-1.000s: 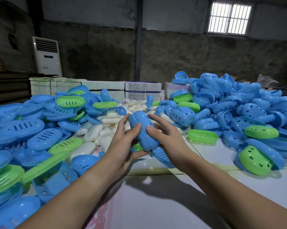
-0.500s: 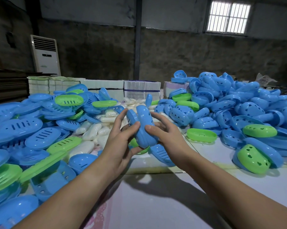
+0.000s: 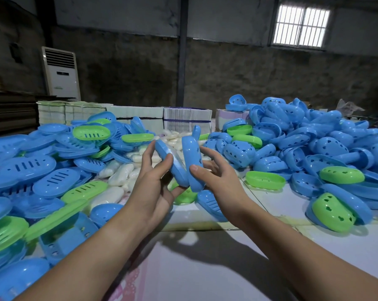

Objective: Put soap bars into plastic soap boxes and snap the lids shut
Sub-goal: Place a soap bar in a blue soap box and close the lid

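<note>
Since the earlier frame the two blue halves of the soap box had swung apart at the top into a V, raised above the middle of the worktop (image 3: 205, 268). The left hand (image 3: 153, 185) gripped the tray half (image 3: 172, 164), where a pale wrapped bar seemed to lie, and the right hand (image 3: 218, 179) pinched the lid half (image 3: 191, 161). Closing appeared under way: the next move called for aligned rims pressed until they snapped.
</note>
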{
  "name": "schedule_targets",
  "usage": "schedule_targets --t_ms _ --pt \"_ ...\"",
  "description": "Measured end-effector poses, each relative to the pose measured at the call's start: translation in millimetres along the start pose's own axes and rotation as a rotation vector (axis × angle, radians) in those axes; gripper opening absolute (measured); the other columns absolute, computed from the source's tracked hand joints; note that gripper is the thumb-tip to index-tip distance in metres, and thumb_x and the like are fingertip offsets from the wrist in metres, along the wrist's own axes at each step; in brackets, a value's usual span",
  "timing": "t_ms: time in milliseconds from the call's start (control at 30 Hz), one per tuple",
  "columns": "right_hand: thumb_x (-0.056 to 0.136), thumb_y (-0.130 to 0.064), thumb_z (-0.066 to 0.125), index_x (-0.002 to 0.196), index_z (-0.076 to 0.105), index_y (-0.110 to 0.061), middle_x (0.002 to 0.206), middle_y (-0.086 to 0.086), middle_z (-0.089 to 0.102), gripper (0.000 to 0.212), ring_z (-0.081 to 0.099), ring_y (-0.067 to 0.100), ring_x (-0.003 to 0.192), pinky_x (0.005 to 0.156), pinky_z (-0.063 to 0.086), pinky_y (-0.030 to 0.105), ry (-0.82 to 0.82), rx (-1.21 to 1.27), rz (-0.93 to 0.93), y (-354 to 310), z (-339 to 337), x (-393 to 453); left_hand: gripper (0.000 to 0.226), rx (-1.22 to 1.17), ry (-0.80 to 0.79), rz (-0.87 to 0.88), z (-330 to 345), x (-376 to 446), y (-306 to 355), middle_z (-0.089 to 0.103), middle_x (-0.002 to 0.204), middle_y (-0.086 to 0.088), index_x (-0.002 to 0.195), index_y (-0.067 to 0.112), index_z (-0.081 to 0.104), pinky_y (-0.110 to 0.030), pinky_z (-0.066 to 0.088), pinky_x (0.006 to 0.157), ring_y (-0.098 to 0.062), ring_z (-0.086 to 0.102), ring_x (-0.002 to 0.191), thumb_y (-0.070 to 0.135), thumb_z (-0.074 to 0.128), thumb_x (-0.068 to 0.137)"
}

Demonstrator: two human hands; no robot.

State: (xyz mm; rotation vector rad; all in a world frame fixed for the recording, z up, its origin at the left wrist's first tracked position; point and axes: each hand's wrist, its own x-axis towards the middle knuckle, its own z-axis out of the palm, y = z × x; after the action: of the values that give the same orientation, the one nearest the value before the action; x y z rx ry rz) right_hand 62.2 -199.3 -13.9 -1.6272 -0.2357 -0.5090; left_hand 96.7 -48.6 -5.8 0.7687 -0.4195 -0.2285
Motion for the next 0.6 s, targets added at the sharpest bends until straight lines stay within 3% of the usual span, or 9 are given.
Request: schedule_targets --t_ms 100,200,333,467,600 --pt "0.071 -0.05 0.078 0.132 0.055 -0.038 0.114 0.0 0.072 0.066 0.071 0.018 0.102 0.093 0.055 0.043 -0.018 0.009 0.005 1.1 -0.5 -0.1 0.051 0.071 -0.012 -0.005 1.4 -2.7 -2.9 0.076 0.117 -0.001 0.141 0.046 0.046 -0.047 0.059 0.09 -0.02 0.073 0.106 0.015 0.055 0.101" --pt "0.071 -0.051 0.079 0.133 0.054 -0.038 0.114 -0.002 0.072 0.068 0.07 0.015 0.104 0.089 0.055 0.036 -0.021 0.006 0.0 0.3 -0.7 -0.5 0.053 0.122 -0.033 -0.014 2.4 -5.4 -4.9 0.075 0.12 -0.004 0.143 0.044 0.042 -0.045 0.06 0.09 -0.02 0.074 0.103 0.016 0.055 0.101" --pt "0.069 -0.052 0.08 0.131 0.056 -0.04 0.113 -0.001 0.072 0.067 0.071 0.016 0.103 0.085 0.056 0.031 -0.023 0.015 0.013 0.0 -1.1 0.2 0.056 0.166 -0.042 -0.012 2.0 -8.0 -5.6 0.074 0.121 -0.009 0.144 0.043 0.043 -0.038 0.063 0.081 -0.022 0.074 0.106 0.018 0.059 0.097" --pt "0.068 -0.052 0.082 0.127 0.06 -0.04 0.116 0.005 0.071 0.065 0.07 0.022 0.106 0.093 0.055 0.044 -0.035 0.065 0.031 2.2 -2.3 2.0 0.068 0.187 -0.054 0.003 2.4 -9.0 -6.8 0.073 0.122 -0.011 0.144 0.039 0.043 -0.036 0.063 0.078 -0.021 0.075 0.104 0.02 0.065 0.083" --pt "0.066 -0.054 0.085 0.129 0.059 -0.037 0.113 0.004 0.072 0.07 0.07 0.023 0.106 0.087 0.055 0.038 -0.05 0.103 0.038 1.6 -1.9 3.4 0.073 0.233 -0.078 0.031 0.6 -9.4 -6.6 0.072 0.125 -0.008 0.143 0.039 0.044 -0.034 0.062 0.078 -0.02 0.074 0.106 0.018 0.069 0.078"
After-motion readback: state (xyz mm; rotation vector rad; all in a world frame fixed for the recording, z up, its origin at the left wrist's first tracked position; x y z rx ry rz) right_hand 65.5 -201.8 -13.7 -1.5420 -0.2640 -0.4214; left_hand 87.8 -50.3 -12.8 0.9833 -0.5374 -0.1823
